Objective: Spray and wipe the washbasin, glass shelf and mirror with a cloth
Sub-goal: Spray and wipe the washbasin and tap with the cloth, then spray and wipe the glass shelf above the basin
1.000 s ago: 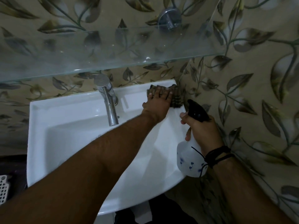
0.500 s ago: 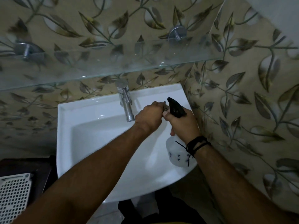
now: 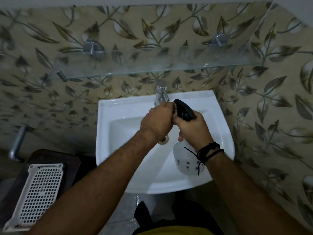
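Observation:
The white washbasin [image 3: 118, 106] sits in a corner of leaf-patterned tiled walls, a chrome tap [image 3: 161, 94] at its back rim. Above it hangs the glass shelf [image 3: 152, 68]. My left hand [image 3: 155, 122] is fisted over the bowl just in front of the tap, with the bunched cloth almost wholly hidden inside it. It touches my right hand [image 3: 193, 129], which grips a translucent spray bottle [image 3: 186, 161] by its neck; the black trigger head [image 3: 184, 111] points toward the tap. No mirror is in view.
Two round metal brackets [image 3: 94, 48] hold the shelf to the wall. At lower left a white perforated basket [image 3: 39, 192] lies on a dark stand [image 3: 50, 158], with a metal pipe [image 3: 17, 143] on the wall beyond. The right wall stands close to the basin.
My left hand left the basin's back right corner, bunched the cloth into a fist and met my right hand over the bowl. The view pulled back and up, showing the whole shelf.

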`<act>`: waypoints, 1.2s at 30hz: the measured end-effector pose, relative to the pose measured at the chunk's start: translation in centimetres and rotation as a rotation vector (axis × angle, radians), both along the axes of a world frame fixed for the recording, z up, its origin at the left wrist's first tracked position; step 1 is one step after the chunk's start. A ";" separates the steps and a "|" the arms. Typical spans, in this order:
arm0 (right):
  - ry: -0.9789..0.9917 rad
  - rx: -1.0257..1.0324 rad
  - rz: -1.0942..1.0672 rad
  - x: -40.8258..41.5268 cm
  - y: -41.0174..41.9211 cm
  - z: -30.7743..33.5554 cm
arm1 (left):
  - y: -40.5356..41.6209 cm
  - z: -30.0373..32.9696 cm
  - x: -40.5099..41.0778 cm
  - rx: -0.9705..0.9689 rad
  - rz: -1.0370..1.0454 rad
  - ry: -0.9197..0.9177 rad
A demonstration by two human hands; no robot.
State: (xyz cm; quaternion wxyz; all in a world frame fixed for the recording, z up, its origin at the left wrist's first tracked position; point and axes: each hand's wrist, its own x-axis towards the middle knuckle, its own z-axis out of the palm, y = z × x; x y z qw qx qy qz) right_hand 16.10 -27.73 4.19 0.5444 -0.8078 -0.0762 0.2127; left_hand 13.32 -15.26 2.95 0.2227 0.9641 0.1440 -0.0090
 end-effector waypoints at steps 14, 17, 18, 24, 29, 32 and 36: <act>-0.060 0.131 0.238 -3.6 7.3 7.5 | 12.0 17.0 -10.3 0.286 0.201 0.159; -0.069 0.132 0.244 -3.7 7.8 8.3 | 15.1 21.6 -11.5 0.424 0.359 -0.049; -0.072 0.126 0.244 -3.7 8.0 8.4 | 16.1 22.2 -11.7 0.457 0.393 -0.160; -0.052 0.084 0.242 -3.6 9.1 8.8 | 19.4 15.3 -9.8 0.343 0.288 -0.095; -0.056 0.093 0.232 -2.5 10.9 9.7 | 20.2 12.1 -8.4 0.260 0.258 0.023; -0.051 0.106 0.238 -1.8 12.0 10.2 | 21.9 12.4 -7.6 0.286 0.261 -0.009; -0.044 0.096 0.237 -1.0 12.4 10.1 | 22.1 11.9 -6.7 0.336 0.328 -0.117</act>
